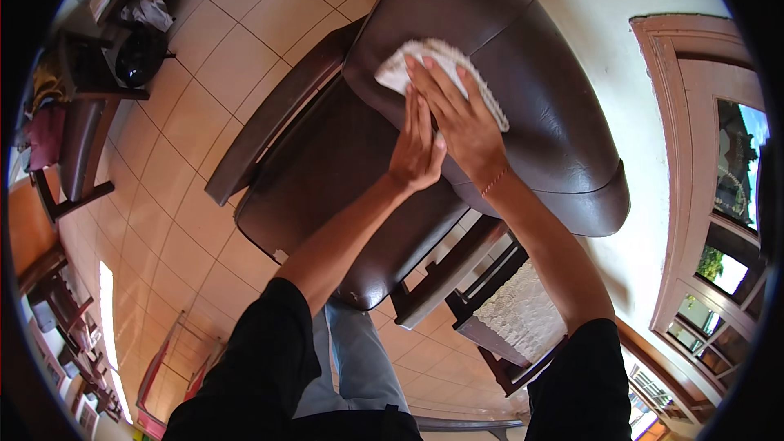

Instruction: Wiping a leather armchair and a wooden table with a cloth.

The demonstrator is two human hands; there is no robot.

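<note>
My right hand lies over a folded white cloth, its fingers spread and pressed onto the fabric. Under the cloth is the padded backrest of a dark brown leather-look armchair. My left hand is right beside the right one, fingers straight and close together, thumb apart. Its fingertips are at the cloth's lower edge; whether they touch it I cannot tell. No object shows in the left hand. The seat cushion spreads below both hands, with a worn spot at its front edge.
Wooden armrests flank the seat. A small side table with a lace cover stands by the chair's right side. Beyond the backrest are a pale wall and a wood-framed window. Another chair stands at left on the tiled floor.
</note>
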